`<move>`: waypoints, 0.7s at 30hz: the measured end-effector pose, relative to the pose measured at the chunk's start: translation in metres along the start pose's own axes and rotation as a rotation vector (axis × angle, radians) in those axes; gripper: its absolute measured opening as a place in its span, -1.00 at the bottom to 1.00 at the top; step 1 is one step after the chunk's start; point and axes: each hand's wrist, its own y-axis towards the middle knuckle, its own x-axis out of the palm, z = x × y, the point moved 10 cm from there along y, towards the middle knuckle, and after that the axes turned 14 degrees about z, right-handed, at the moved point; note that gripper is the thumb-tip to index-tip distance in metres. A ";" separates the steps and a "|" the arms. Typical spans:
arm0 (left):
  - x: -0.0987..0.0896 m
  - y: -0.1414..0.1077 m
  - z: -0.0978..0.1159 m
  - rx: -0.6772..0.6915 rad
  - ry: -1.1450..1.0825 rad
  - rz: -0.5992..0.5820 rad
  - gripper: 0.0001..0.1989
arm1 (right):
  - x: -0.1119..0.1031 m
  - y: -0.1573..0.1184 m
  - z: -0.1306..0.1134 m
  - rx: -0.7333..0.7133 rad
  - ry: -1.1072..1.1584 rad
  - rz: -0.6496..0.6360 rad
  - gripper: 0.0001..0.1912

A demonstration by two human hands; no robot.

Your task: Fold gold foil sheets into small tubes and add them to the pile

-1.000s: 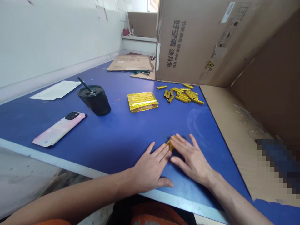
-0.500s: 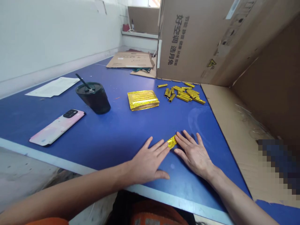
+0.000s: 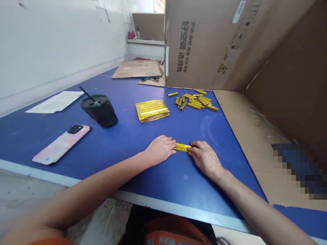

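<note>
A narrow gold foil strip [image 3: 182, 147] lies on the blue table between my hands. My left hand [image 3: 161, 149] is closed on the strip's left end, its fingers pressed together. At the right end, my right hand [image 3: 205, 158] pinches the strip between thumb and fingers. Beyond them is a flat stack of gold foil sheets [image 3: 152, 110]. Several small folded gold pieces [image 3: 195, 102] are heaped to the right of that stack.
On the blue table [image 3: 114, 149] stand a dark cup [image 3: 102, 112] with a straw, a phone [image 3: 61, 144] and white paper [image 3: 55, 102] at the left. Flattened cardboard [image 3: 138, 69] lies at the back. A large cardboard box [image 3: 204, 44] rises behind the gold pieces.
Both hands were spread flat over the foil; now their fingers are drawn together at its ends. More of the strip shows, and it lies more level. The view has shifted slightly.
</note>
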 end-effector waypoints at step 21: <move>0.011 0.041 -0.041 -0.554 -0.635 0.099 -0.80 | 0.012 0.025 0.052 0.523 0.725 -0.052 -0.56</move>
